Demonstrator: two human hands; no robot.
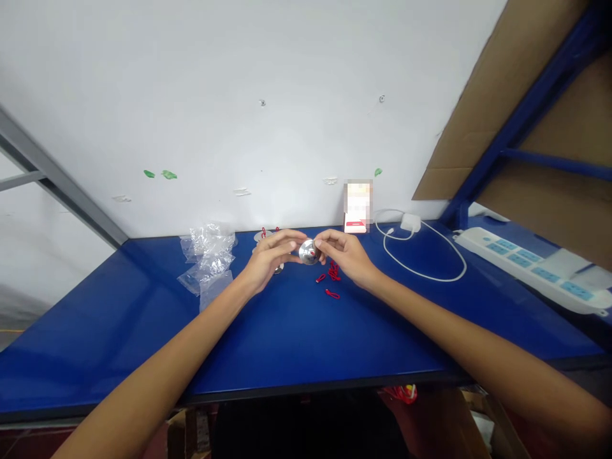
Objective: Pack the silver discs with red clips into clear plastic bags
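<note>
Between my two hands, a little above the blue table (287, 338), is a shiny round silver metal disc (308, 253) with a small red spot near its middle. My left hand (270, 255) grips its left side between thumb and fingers. My right hand (345, 254) pinches its upper right edge with thumb and forefinger. Several short red cord loops (333, 294) lie on the table below my right hand. Behind my left hand, another round disc (262, 236) with a red loop is partly hidden. A further shiny piece (279, 268) peeks out under my left fingers.
Clear plastic bags (209, 255) are heaped to the left. A lit phone (357, 207) leans against the white wall (306, 127). A white charger (410, 222) with its cable and a white power strip (526, 264) lie right. Blue metal framing (521, 108) rises beyond.
</note>
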